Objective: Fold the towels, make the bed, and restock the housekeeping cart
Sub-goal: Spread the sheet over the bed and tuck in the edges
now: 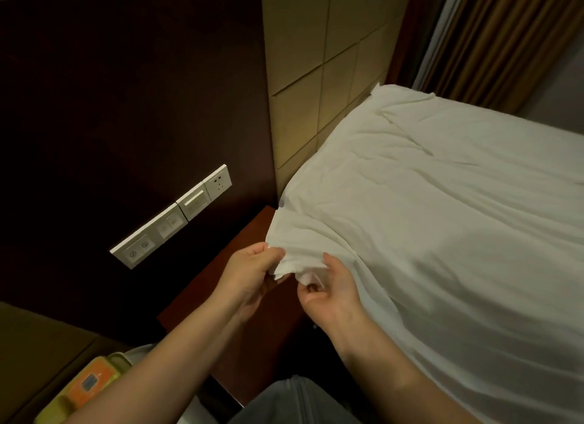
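White duvet [442, 202] corner in both hands [249, 275].

Two hands [284, 278], one sheet [442, 218], one switch panel [172, 216].

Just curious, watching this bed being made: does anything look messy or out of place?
Only the sheet: wrinkled, its corner bunched between the left hand and right hand over the nightstand, not yet tucked.

sheet [442, 218]: white, wrinkled, spread over the bed; near corner [284, 265]: bunched, lifted off the mattress edge beside the headboard
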Motion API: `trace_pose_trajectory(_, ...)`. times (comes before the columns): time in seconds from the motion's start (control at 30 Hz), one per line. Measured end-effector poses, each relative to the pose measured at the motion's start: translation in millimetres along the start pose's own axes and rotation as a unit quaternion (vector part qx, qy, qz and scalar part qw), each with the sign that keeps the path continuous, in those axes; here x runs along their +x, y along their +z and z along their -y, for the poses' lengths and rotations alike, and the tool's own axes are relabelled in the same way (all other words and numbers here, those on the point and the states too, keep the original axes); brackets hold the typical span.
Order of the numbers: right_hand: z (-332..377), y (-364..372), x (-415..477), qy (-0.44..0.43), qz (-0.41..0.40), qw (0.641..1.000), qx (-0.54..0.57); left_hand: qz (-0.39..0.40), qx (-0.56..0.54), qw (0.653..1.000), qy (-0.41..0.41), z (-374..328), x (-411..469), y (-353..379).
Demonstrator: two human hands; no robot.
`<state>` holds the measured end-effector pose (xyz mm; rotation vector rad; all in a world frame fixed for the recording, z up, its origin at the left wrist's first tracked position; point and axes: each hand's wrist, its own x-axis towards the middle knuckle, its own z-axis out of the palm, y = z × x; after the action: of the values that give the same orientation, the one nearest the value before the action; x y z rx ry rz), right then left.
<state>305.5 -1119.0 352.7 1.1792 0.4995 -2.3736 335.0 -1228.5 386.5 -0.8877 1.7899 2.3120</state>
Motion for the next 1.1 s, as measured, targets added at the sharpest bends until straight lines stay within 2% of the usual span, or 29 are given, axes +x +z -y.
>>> trace_pose_trajectory(0.17, -16.9, -20.2, -2.3, 0.048, 0.059, 0.996, 0.056, 0.028, 0.020, 0.999, -0.004, -8.1, 3.9, -9.9)
trace_pose_trajectory(0.3, -26.2, -29.3, -3.7, 0.043, 0.108, 0.990, 0.081, 0.061, -0.001, 0.998, -0.028, -20.4, 9.2, -17.1)
trace_pose_trajectory(0.4, -26.3, -29.9, -4.3, 0.007, 0.091, 0.993, 0.074, 0.087, 0.003, 0.995, -0.049, -27.5, 10.9, -19.9)
trace_pose_trajectory(0.5, -26.8, -29.7, -1.4, -0.032, 0.023, 0.996, 0.085, 0.102, 0.019, 0.993, -0.061, -31.4, 10.7, -20.4)
trace_pose_trajectory(0.63, -27.5, -30.6, 5.4, -0.021, -0.023, 0.991, 0.133, 0.117, 0.016, 0.991, -0.067, -33.1, 12.1, -16.6)
trace_pose_trajectory(0.83, -28.3, -33.3, 11.1, 0.001, 0.019, 0.993, 0.119, 0.114, 0.004, 0.991, -0.069, -36.5, 19.7, -15.2)
trace_pose_trajectory(1.0, -17.8, -35.3, 16.1, 0.012, 0.014, 0.993, 0.118, 0.116, 0.001, 0.991, -0.059, -39.2, 21.2, -10.0)
trace_pose_trajectory(1.1, -7.7, -40.0, 16.2, 0.023, 0.077, 0.987, 0.139, 0.111, -0.014, 0.992, -0.064, -41.9, 23.6, -6.3)
